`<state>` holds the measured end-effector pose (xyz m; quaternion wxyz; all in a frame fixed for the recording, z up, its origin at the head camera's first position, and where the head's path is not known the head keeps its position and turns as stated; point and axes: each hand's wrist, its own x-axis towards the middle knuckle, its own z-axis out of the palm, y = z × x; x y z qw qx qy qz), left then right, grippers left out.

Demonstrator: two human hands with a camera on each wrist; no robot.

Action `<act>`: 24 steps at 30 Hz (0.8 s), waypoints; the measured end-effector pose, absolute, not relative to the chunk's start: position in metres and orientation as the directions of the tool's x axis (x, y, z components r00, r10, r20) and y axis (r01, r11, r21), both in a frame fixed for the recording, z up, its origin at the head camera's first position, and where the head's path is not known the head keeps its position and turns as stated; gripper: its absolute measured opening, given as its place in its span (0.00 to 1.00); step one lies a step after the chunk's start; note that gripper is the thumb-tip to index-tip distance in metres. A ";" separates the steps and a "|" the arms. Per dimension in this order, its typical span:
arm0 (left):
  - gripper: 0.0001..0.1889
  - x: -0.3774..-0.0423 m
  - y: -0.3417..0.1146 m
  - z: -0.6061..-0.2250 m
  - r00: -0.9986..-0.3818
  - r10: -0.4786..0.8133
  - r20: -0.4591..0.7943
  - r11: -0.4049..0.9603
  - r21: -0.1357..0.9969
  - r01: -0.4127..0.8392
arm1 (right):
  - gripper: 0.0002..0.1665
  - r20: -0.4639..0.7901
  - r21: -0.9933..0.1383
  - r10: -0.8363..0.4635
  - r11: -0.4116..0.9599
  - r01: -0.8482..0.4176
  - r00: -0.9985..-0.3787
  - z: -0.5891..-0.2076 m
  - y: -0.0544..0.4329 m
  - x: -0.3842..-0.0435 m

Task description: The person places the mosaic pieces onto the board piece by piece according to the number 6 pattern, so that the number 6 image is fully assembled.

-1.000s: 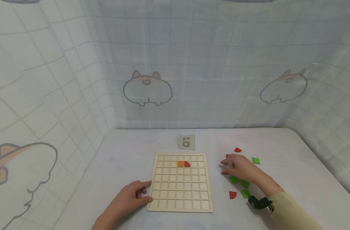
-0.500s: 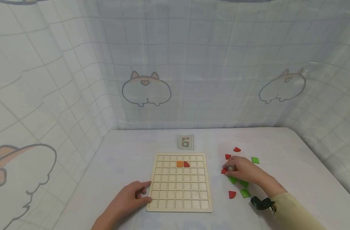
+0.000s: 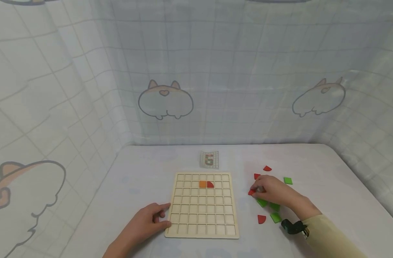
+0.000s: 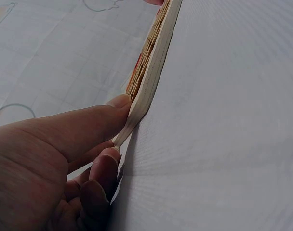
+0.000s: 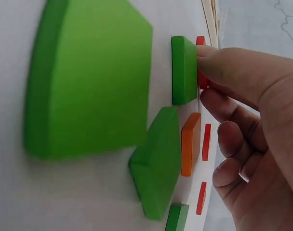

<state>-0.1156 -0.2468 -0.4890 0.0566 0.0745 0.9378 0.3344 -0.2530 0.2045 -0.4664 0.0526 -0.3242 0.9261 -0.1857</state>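
Observation:
A square-celled wooden board (image 3: 202, 209) lies on the table, with an orange square tile (image 3: 202, 184) and a red quarter-round tile (image 3: 210, 184) side by side in its second row from the far edge. My left hand (image 3: 148, 222) rests at the board's left edge, index finger and thumb touching it some way apart. To the right of the board, my right hand (image 3: 275, 191) pinches another red tile (image 3: 251, 192) between thumb and index finger, low at the table. The right wrist view shows that red tile (image 5: 201, 65) partly hidden by the thumb.
Several green tiles (image 3: 275, 217), an orange tile (image 5: 190, 144) and red quarter-round tiles (image 3: 262, 219) lie around and under my right hand. Beyond the board is a small patterned card (image 3: 209, 159). A printed white curtain (image 3: 215, 71) encloses the table at the back and sides.
My right hand has lowered onto the red tile, its thumb and index finger coming together on it. The left hand and board have stayed in place.

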 end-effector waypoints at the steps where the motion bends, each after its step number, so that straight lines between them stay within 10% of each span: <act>1: 0.34 -0.116 -0.247 -0.489 -0.982 0.180 -0.058 0.767 0.633 0.103 | 0.10 0.020 -0.380 -0.616 0.724 -0.576 -0.787 -0.467 0.204 -0.253; 24: 0.34 -0.117 -0.249 -0.492 -0.980 0.190 -0.053 0.759 0.642 0.112 | 0.09 0.011 -0.394 -0.598 0.734 -0.553 -0.801 -0.452 0.155 -0.262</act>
